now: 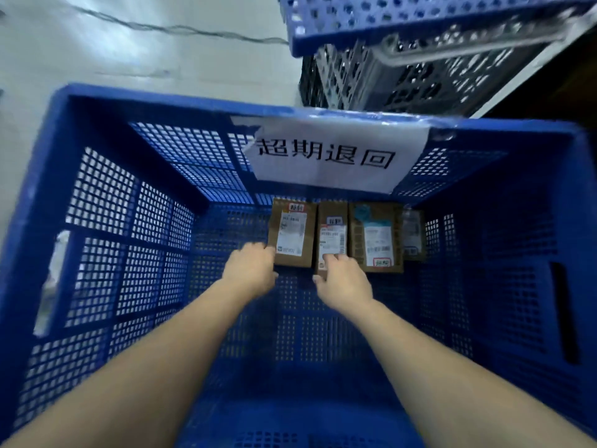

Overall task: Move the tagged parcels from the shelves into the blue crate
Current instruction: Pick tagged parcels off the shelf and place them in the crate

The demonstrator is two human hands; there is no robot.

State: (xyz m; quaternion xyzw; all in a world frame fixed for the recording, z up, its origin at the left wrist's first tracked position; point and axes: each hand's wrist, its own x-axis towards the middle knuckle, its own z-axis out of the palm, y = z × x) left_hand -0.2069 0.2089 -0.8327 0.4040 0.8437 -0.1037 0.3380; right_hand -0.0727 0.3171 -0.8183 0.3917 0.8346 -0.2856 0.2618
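Head view looks down into the blue crate (97, 105), with a paper sign (336, 153) taped inside its far wall. Going left to right along the crate floor by that wall: the left hand (250, 270) has its fingers curled against the near left corner of the first brown parcel (292, 232), which carries a red tag at its top. Next, the right hand (344, 281) rests fingertips, held close together, on the lower end of the second parcel (332, 234). Beside it lies a third parcel (376, 237) with a teal label, then a fourth parcel (413, 234), blurred at the end. Four parcels are in, side by side; I'd say these two are just being placed. The shelves are out of view, so what's left I cannot tell.
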